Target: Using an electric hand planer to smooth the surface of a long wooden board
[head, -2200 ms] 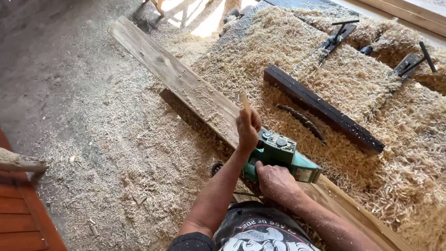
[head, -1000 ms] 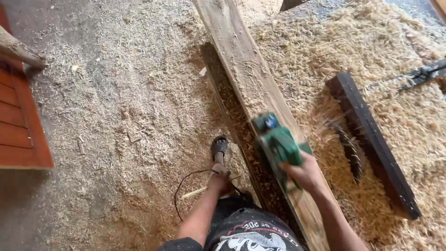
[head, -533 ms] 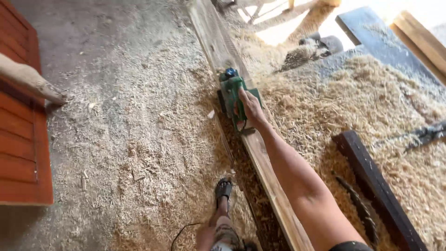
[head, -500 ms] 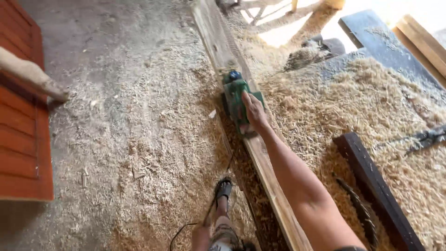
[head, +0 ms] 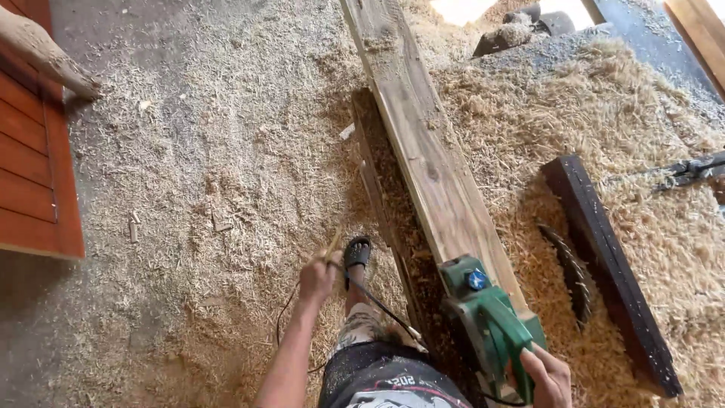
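My right hand (head: 545,375) grips the rear handle of the green electric planer (head: 489,326), which sits on the near end of the long wooden plank (head: 423,143). The plank runs away from me across a floor covered in wood shavings (head: 226,174). My left hand (head: 319,276) is closed around a thin wooden stick (head: 333,243), held out to the left of the plank above my sandalled foot (head: 356,253). A black power cord (head: 377,306) trails from the planer across my leg. To the right of the plank lies a dark wooden beam (head: 604,257), with a circular saw blade (head: 568,272) half buried in shavings just beside it. A red slatted panel (head: 34,174) stands at the left edge.
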